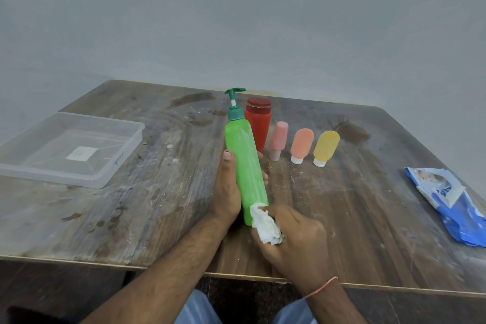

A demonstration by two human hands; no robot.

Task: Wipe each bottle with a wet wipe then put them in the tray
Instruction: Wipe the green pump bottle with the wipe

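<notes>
Worn table (157, 192) | green bottle (243, 160) pump away | left grip (227, 187) grasps it | right grip (292, 234) clutches wipe (265, 226)

One green pump bottle (243, 163) between the fingers, one red bottle (258, 123) just beyond the fingertips, three small capped-down tubes (302, 145) right of them, one crumpled wipe (265, 226) pinched in fingers, one clear tray (71, 148), one blue wipes pack (452, 205), two hands
</notes>
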